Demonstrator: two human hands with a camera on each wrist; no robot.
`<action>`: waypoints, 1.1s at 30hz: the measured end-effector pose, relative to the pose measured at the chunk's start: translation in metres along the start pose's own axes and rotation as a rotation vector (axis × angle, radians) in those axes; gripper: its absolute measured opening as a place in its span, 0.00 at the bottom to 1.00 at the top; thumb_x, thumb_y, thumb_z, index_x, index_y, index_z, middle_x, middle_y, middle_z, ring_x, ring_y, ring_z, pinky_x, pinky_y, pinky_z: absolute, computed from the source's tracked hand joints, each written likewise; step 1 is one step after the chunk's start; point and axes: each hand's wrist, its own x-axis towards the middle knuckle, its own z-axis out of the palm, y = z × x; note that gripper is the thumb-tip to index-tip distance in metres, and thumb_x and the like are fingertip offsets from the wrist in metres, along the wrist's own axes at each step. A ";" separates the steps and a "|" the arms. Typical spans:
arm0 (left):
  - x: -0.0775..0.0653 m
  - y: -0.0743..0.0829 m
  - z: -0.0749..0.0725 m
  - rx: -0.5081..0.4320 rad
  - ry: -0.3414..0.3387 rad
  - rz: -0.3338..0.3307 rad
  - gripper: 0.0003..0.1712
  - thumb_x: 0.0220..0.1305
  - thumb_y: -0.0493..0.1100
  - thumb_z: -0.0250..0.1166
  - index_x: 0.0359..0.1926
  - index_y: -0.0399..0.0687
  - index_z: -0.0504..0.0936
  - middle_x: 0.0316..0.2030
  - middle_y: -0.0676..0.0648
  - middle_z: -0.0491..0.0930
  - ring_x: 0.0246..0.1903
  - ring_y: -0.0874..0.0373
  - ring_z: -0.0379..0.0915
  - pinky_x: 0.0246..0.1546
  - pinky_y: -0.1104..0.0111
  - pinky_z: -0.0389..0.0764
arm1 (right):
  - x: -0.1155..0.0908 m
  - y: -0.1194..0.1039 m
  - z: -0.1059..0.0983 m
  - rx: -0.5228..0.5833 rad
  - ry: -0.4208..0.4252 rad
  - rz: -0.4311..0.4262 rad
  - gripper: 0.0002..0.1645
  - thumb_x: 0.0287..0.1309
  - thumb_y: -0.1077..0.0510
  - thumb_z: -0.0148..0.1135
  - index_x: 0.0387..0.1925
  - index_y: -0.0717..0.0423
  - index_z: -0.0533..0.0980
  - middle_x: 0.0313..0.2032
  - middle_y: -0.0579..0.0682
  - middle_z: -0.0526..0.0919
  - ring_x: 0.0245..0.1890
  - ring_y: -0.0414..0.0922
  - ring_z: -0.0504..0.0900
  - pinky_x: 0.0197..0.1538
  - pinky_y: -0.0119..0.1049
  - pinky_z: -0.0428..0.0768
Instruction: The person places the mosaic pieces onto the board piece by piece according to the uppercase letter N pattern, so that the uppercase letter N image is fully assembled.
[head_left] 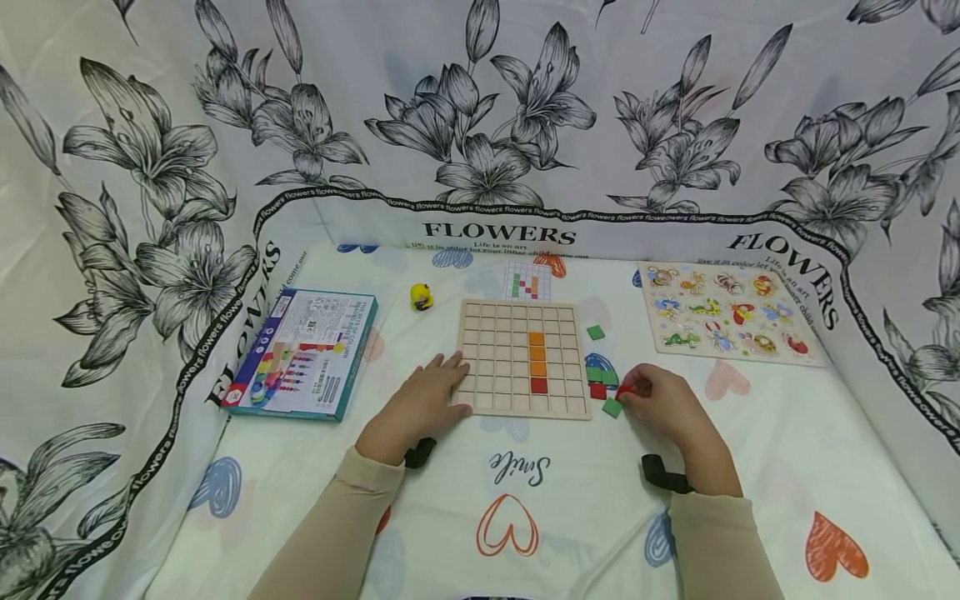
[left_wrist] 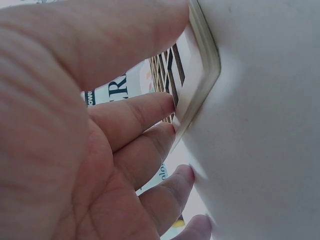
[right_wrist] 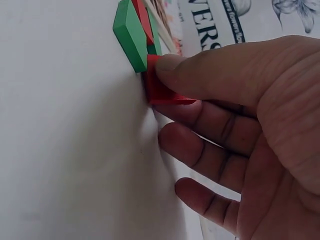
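Note:
A wooden grid board [head_left: 498,400] lies flat, with a column of several orange tiles [head_left: 537,353] and a red tile [head_left: 539,386] set in its squares. My left hand [head_left: 423,400] rests at the board's left edge, thumb and fingertips against the rim in the left wrist view. Right of the board, my right hand [head_left: 667,404] pinches a red square tile [right_wrist: 162,87] between thumb and index finger, close over the cloth. Beside it lie loose green tiles [head_left: 612,408] and another red tile [head_left: 597,390]. A single green tile [head_left: 596,332] sits farther back.
Behind the board is a pattern card [head_left: 528,281] with coloured squares. A yellow toy [head_left: 422,297] stands at its left, and a boxed set [head_left: 303,354] lies farther left. An insect puzzle board [head_left: 731,312] lies at the back right, on the printed cloth [head_left: 585,533].

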 end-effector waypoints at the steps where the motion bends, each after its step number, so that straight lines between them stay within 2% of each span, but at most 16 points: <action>1: 0.000 0.000 0.000 0.002 0.001 0.000 0.45 0.72 0.50 0.74 0.84 0.48 0.67 0.87 0.47 0.56 0.87 0.41 0.46 0.87 0.43 0.50 | 0.000 0.000 0.000 -0.001 0.008 -0.007 0.13 0.72 0.54 0.72 0.53 0.53 0.82 0.46 0.55 0.87 0.48 0.53 0.80 0.55 0.48 0.84; 7: 0.001 -0.001 0.001 0.003 0.001 0.000 0.45 0.72 0.51 0.75 0.84 0.48 0.68 0.87 0.48 0.56 0.87 0.42 0.46 0.87 0.43 0.50 | -0.004 -0.010 -0.003 0.000 0.124 -0.076 0.18 0.77 0.56 0.66 0.63 0.54 0.82 0.49 0.56 0.88 0.49 0.54 0.81 0.49 0.43 0.83; 11: 0.001 -0.001 0.002 0.003 0.003 0.001 0.45 0.72 0.52 0.74 0.83 0.48 0.68 0.87 0.48 0.56 0.87 0.42 0.46 0.87 0.43 0.50 | -0.002 -0.028 0.001 0.032 0.170 -0.179 0.17 0.79 0.57 0.64 0.63 0.53 0.83 0.51 0.55 0.90 0.53 0.55 0.83 0.54 0.48 0.84; 14: 0.002 -0.002 0.003 0.010 0.006 -0.001 0.45 0.73 0.52 0.74 0.83 0.48 0.68 0.87 0.48 0.56 0.87 0.42 0.45 0.87 0.43 0.51 | 0.005 -0.051 0.009 0.051 0.150 -0.259 0.14 0.79 0.58 0.64 0.60 0.52 0.85 0.51 0.53 0.91 0.52 0.54 0.85 0.55 0.51 0.86; 17: 0.002 -0.003 0.003 0.007 0.003 -0.003 0.44 0.73 0.52 0.74 0.84 0.49 0.68 0.87 0.48 0.55 0.88 0.43 0.45 0.87 0.44 0.51 | 0.016 -0.076 0.019 0.046 0.131 -0.330 0.12 0.78 0.59 0.66 0.57 0.51 0.86 0.48 0.50 0.92 0.48 0.51 0.85 0.52 0.48 0.86; 21: 0.002 -0.003 0.003 -0.001 0.003 0.003 0.44 0.73 0.51 0.74 0.83 0.49 0.68 0.87 0.48 0.56 0.87 0.42 0.46 0.87 0.43 0.51 | 0.036 -0.103 0.035 0.044 0.086 -0.377 0.10 0.76 0.59 0.67 0.54 0.51 0.87 0.46 0.48 0.91 0.45 0.49 0.83 0.49 0.45 0.84; 27: 0.002 -0.002 0.004 -0.012 0.009 0.002 0.45 0.73 0.52 0.75 0.84 0.49 0.68 0.87 0.49 0.56 0.87 0.42 0.45 0.87 0.43 0.50 | 0.059 -0.120 0.056 -0.028 -0.004 -0.367 0.08 0.77 0.59 0.65 0.51 0.49 0.87 0.45 0.48 0.88 0.45 0.49 0.81 0.53 0.45 0.85; 33: 0.002 -0.002 0.003 -0.003 0.012 0.000 0.45 0.72 0.52 0.75 0.84 0.50 0.67 0.87 0.49 0.56 0.87 0.42 0.45 0.87 0.43 0.50 | 0.061 -0.126 0.063 -0.044 -0.011 -0.341 0.06 0.75 0.60 0.67 0.48 0.48 0.86 0.42 0.49 0.87 0.42 0.50 0.80 0.48 0.42 0.85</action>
